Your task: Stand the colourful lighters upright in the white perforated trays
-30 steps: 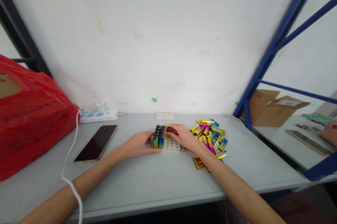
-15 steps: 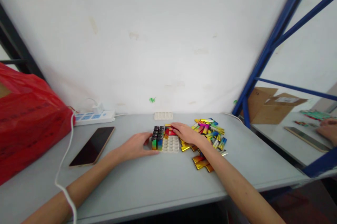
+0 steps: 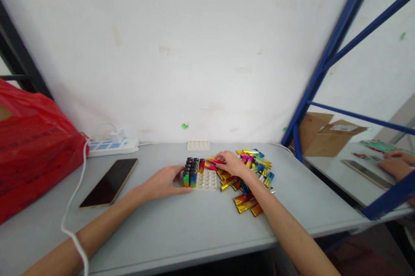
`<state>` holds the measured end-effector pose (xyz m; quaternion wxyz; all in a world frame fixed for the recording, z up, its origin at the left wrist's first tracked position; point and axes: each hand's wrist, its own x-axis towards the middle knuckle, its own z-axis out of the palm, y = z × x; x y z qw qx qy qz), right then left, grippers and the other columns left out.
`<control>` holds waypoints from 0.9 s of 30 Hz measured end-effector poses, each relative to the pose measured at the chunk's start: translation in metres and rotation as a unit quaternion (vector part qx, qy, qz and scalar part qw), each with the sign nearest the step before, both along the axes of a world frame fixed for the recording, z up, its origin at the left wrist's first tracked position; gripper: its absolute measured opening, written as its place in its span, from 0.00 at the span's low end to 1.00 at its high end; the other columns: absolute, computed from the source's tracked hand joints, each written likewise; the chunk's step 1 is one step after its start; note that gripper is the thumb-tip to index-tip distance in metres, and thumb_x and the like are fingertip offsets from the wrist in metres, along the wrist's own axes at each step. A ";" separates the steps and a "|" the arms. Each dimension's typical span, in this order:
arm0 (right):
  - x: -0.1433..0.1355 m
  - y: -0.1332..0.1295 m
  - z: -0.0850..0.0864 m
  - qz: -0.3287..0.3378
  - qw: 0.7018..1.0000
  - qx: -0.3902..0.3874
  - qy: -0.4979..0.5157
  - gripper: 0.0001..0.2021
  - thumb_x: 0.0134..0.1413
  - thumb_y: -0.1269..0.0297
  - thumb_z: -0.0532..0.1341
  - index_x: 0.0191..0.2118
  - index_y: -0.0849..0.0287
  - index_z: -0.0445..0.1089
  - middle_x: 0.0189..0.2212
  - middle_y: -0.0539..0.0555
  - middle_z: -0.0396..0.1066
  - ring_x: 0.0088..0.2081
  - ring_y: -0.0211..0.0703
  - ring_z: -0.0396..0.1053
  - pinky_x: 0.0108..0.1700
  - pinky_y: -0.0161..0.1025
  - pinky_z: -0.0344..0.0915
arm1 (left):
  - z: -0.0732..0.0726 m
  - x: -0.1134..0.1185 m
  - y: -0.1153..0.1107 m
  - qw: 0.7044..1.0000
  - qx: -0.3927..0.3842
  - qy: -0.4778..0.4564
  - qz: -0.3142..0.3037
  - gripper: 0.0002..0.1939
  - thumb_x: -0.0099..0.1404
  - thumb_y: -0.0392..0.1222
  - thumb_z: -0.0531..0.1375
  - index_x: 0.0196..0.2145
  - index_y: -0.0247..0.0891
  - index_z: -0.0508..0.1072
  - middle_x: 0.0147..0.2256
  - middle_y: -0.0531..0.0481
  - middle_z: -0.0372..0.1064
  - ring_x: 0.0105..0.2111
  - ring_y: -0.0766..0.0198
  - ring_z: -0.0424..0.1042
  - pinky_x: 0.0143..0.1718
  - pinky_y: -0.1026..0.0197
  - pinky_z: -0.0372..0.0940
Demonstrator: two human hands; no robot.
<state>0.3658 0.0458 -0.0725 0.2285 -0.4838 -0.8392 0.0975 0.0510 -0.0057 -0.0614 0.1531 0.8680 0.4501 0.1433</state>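
A white tray (image 3: 207, 181) with rows of round sockets lies in the middle of the table. Several black-topped lighters (image 3: 189, 173) with shiny green, blue and orange bodies stand upright in its left part, and a red one (image 3: 201, 165) stands beside them. My left hand (image 3: 167, 181) holds the tray's left end, its thumb along the front edge and its fingers partly hidden behind the lighters. At the tray's back right, my right hand (image 3: 231, 163) pinches red-and-yellow lighters (image 3: 212, 162). Under and beyond this hand spreads a loose pile of metallic coloured lighters (image 3: 259, 168).
A second white tray (image 3: 198, 145) lies by the wall. To the left are a phone (image 3: 110, 183), a power strip (image 3: 113, 147), a white cable (image 3: 73, 207) and a red bag (image 3: 39, 150). Beyond the blue frame (image 3: 319, 77) are a cardboard box (image 3: 327, 135) and another person's hands (image 3: 395, 163).
My right hand has shifted from over the tray's back to its right side, with red-and-yellow lighters showing at its fingertips. My left hand stays at the tray. The view has turned slightly.
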 end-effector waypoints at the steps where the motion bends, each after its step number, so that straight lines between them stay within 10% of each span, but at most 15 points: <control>1: 0.000 0.000 0.000 -0.001 1.000 0.001 0.006 0.11 0.60 0.66 0.71 0.48 0.60 0.79 0.44 0.59 0.79 0.47 0.49 0.75 0.52 0.44 0.68 | 0.000 0.000 0.000 1.000 0.001 0.003 0.000 0.30 0.59 0.71 0.64 0.40 0.39 0.74 0.36 0.47 0.77 0.35 0.54 0.74 0.37 0.57 0.63; 27: 0.004 0.007 0.006 -0.040 0.948 -0.030 0.314 0.12 0.57 0.64 0.68 0.47 0.57 0.76 0.45 0.56 0.81 0.41 0.45 0.81 0.48 0.45 0.77 | 0.007 0.001 -0.003 1.000 -0.015 0.013 -0.004 0.29 0.60 0.69 0.64 0.42 0.39 0.75 0.37 0.47 0.76 0.35 0.54 0.73 0.36 0.58 0.63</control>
